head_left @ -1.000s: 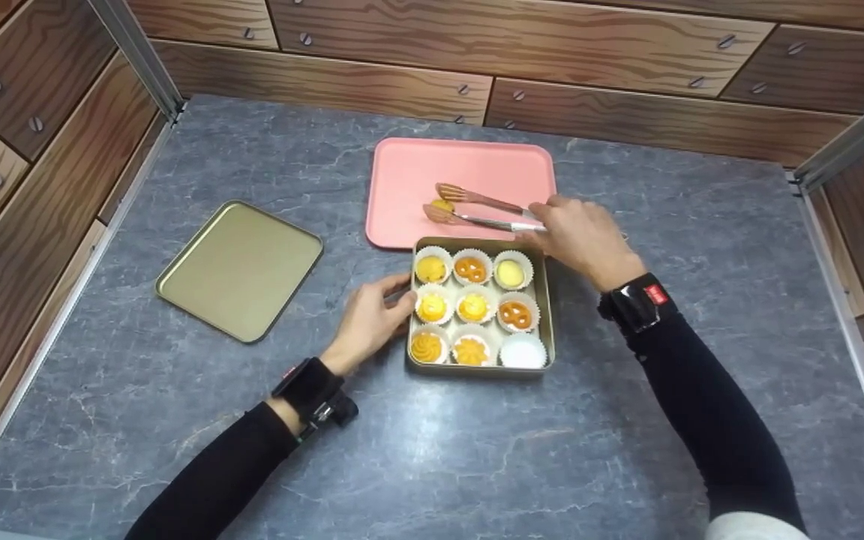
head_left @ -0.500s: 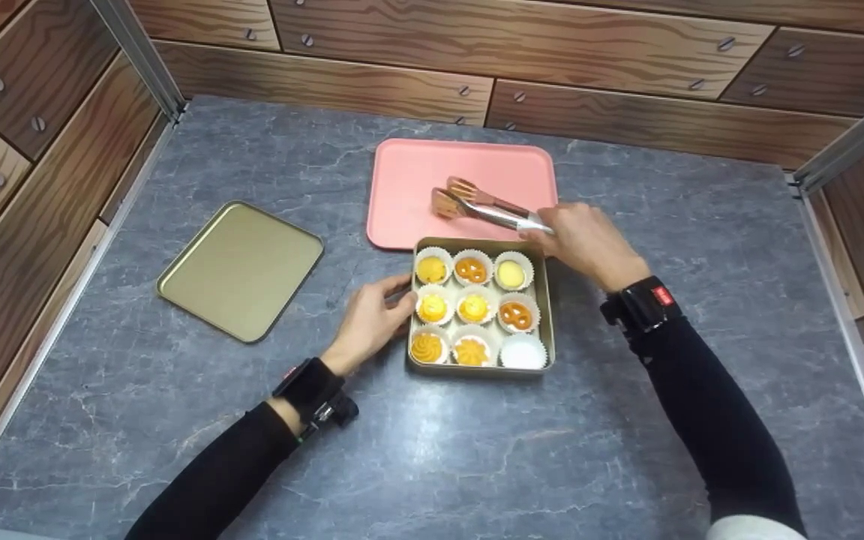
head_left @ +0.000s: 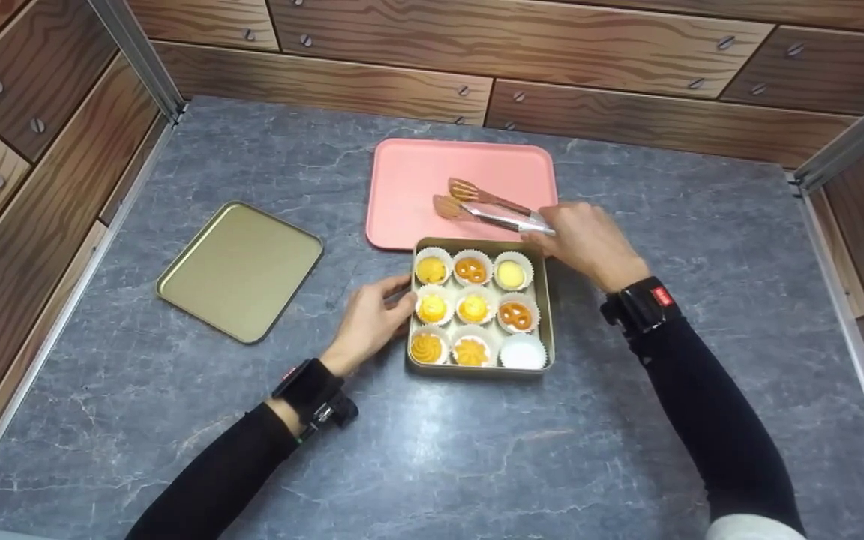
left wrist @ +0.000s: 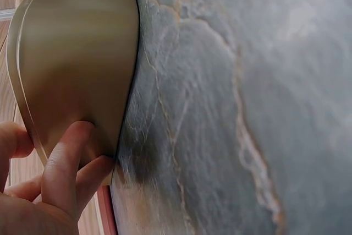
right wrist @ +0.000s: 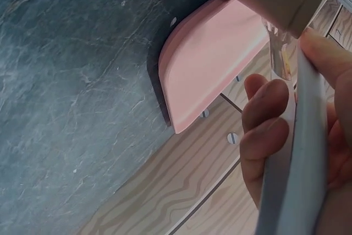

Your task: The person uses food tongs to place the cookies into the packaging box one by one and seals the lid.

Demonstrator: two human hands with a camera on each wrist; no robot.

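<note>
My right hand (head_left: 586, 240) grips a pair of tongs (head_left: 511, 217) with metal handles and brown slotted heads. The heads stand a little apart, low over the pink tray (head_left: 409, 165); no cookie shows between them. In the right wrist view, fingers (right wrist: 267, 103) curl round the tong handles (right wrist: 308, 152). Below the tray sits a gold square tin (head_left: 550, 300) of treats in paper cups. Its lower right cup (head_left: 522, 352) looks white inside, with no treat visible. My left hand (head_left: 368, 322) rests against the tin's left side, fingertips (left wrist: 82, 127) on its outer wall, thumb at the rim.
To the left, a gold lid (head_left: 241, 270) lies flat on the grey marbled table (head_left: 439, 465). Wood-patterned panels (head_left: 372, 82) close off the back and both sides. The tin's cups hold yellow cookies (head_left: 432, 306), pretzels (head_left: 516, 315) and swirled cookies (head_left: 426, 347).
The tong heads close together and spread again, ending slightly right of where they were. The yellow cookie seen between them a second ago is out of sight. My left hand stays put.
</note>
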